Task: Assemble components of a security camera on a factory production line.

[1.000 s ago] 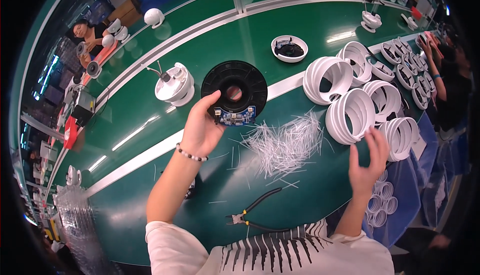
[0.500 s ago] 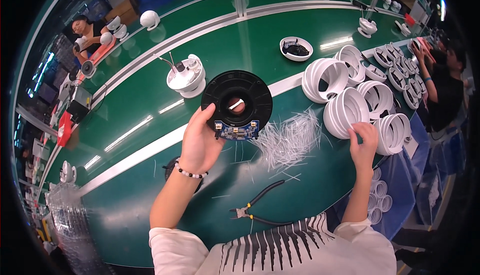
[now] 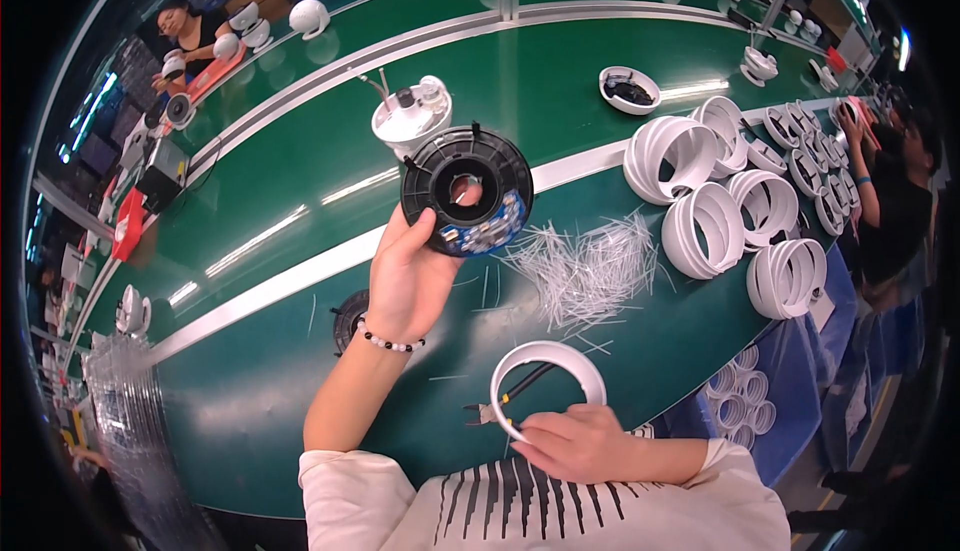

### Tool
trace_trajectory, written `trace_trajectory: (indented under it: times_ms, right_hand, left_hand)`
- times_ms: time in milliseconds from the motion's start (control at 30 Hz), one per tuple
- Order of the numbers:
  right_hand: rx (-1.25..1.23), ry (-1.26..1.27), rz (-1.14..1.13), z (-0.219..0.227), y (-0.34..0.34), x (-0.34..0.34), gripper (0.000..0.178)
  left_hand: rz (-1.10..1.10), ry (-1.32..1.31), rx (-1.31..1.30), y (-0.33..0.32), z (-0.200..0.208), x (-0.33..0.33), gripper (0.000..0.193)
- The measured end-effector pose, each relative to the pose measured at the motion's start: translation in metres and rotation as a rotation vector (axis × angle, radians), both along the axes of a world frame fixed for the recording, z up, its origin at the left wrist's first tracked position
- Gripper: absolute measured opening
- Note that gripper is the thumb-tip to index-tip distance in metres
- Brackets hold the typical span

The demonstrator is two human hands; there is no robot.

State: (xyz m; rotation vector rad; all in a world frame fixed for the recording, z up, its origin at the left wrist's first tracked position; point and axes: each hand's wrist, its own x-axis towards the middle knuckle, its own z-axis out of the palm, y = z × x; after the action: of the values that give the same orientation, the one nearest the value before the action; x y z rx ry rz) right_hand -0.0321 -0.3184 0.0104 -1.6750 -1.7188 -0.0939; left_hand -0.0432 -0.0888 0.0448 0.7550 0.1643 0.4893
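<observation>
My left hand (image 3: 415, 276) grips a round black plastic housing (image 3: 425, 176) with a hole in its middle and a blue circuit board (image 3: 490, 231) along its lower right edge. The thumb presses on its face; the other fingers are behind it. Low in front of my body, my right hand (image 3: 575, 441) is closed on the near rim of a white plastic ring (image 3: 548, 353). Through the ring show the black handles of a pair of cutting pliers (image 3: 482, 414), which lie on the green bench. A second black round part (image 3: 350, 323) is partly hidden behind my left forearm.
Cut white strips (image 3: 590, 271) lie heaped mid-bench. Stacked white rings (image 3: 703, 231) stand at the right, near rows of white shells (image 3: 805, 166). An open white camera body (image 3: 410, 121) and a white bowl-shaped shell (image 3: 630, 91) sit on the belt. Co-workers are at far left and right.
My right hand has taken a white ring from the stacks and brought it left and toward my body. The black housing has turned in my left hand, moving its board to the lower right.
</observation>
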Motion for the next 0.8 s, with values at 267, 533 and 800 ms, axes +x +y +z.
trace_trajectory:
  times_ms: [267, 533, 800]
  right_hand:
    - [-0.312, -0.015, 0.106, -0.012, 0.015, -0.008, 0.037]
    - [-0.736, 0.035, -0.096, 0.003, 0.025, 0.006, 0.103]
    - [-0.701, 0.126, -0.02, 0.005, 0.028, 0.016, 0.107]
  left_hand:
    - [0.038, 0.114, 0.115, 0.005, 0.013, -0.02, 0.046]
    - [0.071, 0.136, 0.203, 0.021, 0.008, -0.03, 0.027]
    - [-0.03, 0.175, -0.063, 0.037, -0.001, -0.034, 0.023]
